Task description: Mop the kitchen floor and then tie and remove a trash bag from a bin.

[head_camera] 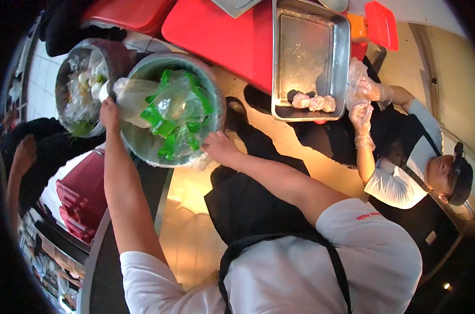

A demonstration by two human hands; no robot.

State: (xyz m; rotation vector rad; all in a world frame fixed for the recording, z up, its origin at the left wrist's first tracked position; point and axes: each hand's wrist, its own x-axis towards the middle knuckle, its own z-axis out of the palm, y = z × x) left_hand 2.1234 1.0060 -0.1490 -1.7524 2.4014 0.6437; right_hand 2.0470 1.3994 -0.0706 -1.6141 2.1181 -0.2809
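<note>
A large round metal tub (218, 98) stands before me, with crumpled clear and green plastic bags (174, 114) in it. My right hand (221, 148) grips its near right rim, fingers curled over the edge. My left hand (110, 114) is where this tub meets a smaller round metal tub (118, 59). A small white object (104, 92) lies right at its fingertips; whether the fingers hold it or a rim is unclear. Inside the smaller tub are clear plastic, white rounded pieces and green scraps. A whitish plastic bag (133, 102) hangs across the large tub's left side.
At right, a co-worker's gloved hands (361, 90) are beside a deep metal tray (278, 78) holding several pale, lumpy balls (316, 103). Red surfaces (222, 43) lie beyond the tubs. Stacked dark-red crates (82, 196) stand lower left. Another person's arm (21, 161) shows at far left.
</note>
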